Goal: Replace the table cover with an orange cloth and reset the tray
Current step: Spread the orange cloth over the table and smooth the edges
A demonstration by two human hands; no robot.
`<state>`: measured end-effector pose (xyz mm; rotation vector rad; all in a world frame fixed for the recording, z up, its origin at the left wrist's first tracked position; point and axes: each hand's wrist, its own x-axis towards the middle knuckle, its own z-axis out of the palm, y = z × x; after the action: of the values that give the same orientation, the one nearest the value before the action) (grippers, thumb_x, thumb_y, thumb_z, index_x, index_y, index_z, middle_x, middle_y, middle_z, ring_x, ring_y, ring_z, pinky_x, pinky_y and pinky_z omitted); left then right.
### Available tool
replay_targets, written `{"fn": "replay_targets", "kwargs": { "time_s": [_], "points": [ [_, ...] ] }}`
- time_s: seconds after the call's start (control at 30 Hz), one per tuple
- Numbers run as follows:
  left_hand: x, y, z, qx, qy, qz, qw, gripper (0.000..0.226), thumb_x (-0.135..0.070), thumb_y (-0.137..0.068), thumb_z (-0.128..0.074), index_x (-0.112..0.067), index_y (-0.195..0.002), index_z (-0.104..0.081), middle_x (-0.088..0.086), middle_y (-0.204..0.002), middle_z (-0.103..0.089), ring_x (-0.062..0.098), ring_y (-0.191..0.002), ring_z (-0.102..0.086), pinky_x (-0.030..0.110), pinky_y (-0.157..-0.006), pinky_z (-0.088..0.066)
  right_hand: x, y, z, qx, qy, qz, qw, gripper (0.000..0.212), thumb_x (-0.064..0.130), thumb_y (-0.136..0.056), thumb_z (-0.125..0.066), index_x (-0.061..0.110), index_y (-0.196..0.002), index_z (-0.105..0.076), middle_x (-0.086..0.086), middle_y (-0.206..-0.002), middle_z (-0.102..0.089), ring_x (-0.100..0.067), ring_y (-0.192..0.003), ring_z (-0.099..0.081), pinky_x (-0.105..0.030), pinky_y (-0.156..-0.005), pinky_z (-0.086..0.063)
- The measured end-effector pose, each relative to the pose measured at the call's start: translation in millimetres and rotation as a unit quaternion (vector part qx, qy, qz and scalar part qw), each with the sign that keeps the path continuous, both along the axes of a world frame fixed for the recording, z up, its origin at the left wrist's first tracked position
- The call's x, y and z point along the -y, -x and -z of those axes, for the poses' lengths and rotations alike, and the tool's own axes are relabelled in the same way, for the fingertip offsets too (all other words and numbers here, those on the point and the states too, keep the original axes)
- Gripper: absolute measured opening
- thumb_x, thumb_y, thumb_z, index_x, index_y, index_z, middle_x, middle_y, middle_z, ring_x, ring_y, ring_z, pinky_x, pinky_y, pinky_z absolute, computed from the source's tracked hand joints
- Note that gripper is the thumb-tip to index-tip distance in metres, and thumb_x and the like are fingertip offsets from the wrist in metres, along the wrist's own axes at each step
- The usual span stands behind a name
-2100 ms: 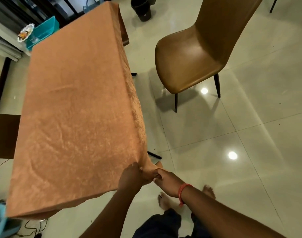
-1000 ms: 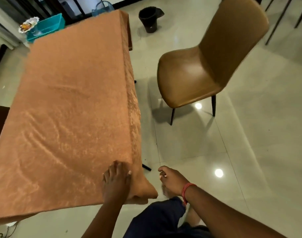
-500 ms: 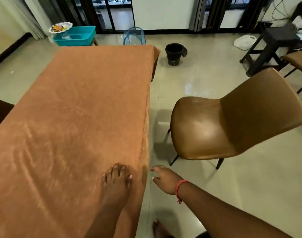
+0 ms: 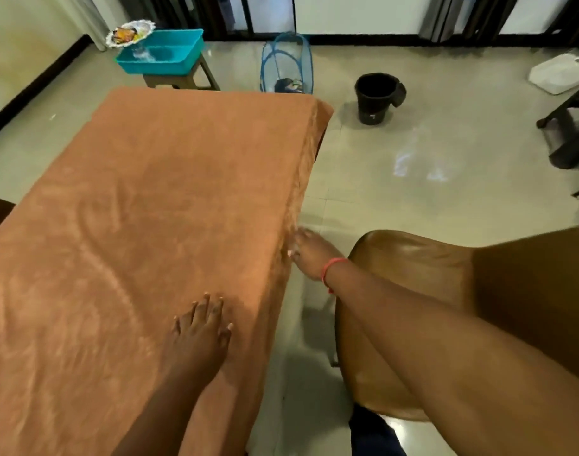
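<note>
A long table is covered by a wrinkled orange cloth (image 4: 156,205) that hangs over its right edge. A brown padded chair (image 4: 446,311) is seen just beside it. The left hand (image 4: 201,334) is laid flat on the cloth, fingers straight. The right hand (image 4: 309,255), fingers relaxed, is held against the draped side, nothing gripped.

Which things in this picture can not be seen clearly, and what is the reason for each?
- Table under the orange cloth: fully covered in the head view.
- Right hand fingers: blurred at the cloth's hanging side; grip cannot be told.
- Contents of the white-rimmed dish on the teal plastic tub: too small.
- Black stand: cut off by the right edge.
- Left hand lies flat on the cloth.
</note>
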<state>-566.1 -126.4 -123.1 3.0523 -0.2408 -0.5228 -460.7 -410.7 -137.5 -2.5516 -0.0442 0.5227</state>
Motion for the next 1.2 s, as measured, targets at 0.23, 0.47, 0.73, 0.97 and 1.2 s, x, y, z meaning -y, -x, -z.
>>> {"fn": "replay_targets", "kwargs": {
  "time_s": [0.23,0.47,0.73,0.97,1.2],
  "points": [
    [90,-138,19,0.013,0.005,-0.043,0.999,0.062,-0.045,-0.099,-0.037,-0.027,-0.155,-0.015,0.004,-0.163,-0.013,0.032,-0.146,-0.02,0.049,-0.117,-0.023,42,-173,13,0.085,0.071,-0.042,0.993,0.054,0.037,-0.101,-0.042,0.013,-0.149,-0.032,-0.01,-0.163,-0.016,-0.033,-0.15,-0.013,-0.055,-0.117,-0.021],
    [118,-205,33,0.027,-0.007,-0.08,0.996,0.062,-0.054,-0.099,-0.023,-0.035,-0.155,-0.004,-0.001,-0.165,0.004,0.025,-0.151,0.005,0.051,-0.121,-0.006,35,-264,19,0.123,0.121,-0.11,0.979,0.063,0.049,-0.099,-0.036,0.02,-0.154,-0.025,-0.008,-0.166,-0.005,-0.033,-0.152,0.001,-0.055,-0.12,-0.005],
    [126,-249,40,0.035,-0.019,-0.076,0.996,0.07,-0.068,-0.094,-0.012,-0.038,-0.154,0.01,-0.008,-0.161,0.023,0.018,-0.148,0.02,0.052,-0.12,0.004,45,-299,37,0.176,0.136,-0.1,0.97,0.073,0.064,-0.095,-0.023,0.023,-0.155,-0.019,-0.01,-0.166,-0.007,-0.033,-0.152,-0.002,-0.052,-0.121,-0.002],
    [143,-244,50,0.043,-0.028,-0.08,0.995,0.067,-0.067,-0.095,-0.006,-0.039,-0.153,0.013,-0.009,-0.161,0.024,0.017,-0.147,0.025,0.052,-0.12,0.008,54,-300,41,0.167,0.137,-0.1,0.971,0.072,0.062,-0.096,-0.023,0.023,-0.156,-0.017,-0.011,-0.166,-0.005,-0.033,-0.152,0.0,-0.052,-0.121,0.0],
    [151,-239,51,0.049,-0.021,-0.069,0.996,0.071,-0.07,-0.091,-0.001,-0.038,-0.153,0.013,-0.009,-0.161,0.023,0.016,-0.147,0.025,0.053,-0.12,0.007,65,-294,44,0.168,0.136,-0.098,0.972,0.073,0.062,-0.096,-0.022,0.022,-0.156,-0.016,-0.012,-0.165,-0.004,-0.034,-0.151,0.0,-0.053,-0.12,-0.001]
  ]
}}
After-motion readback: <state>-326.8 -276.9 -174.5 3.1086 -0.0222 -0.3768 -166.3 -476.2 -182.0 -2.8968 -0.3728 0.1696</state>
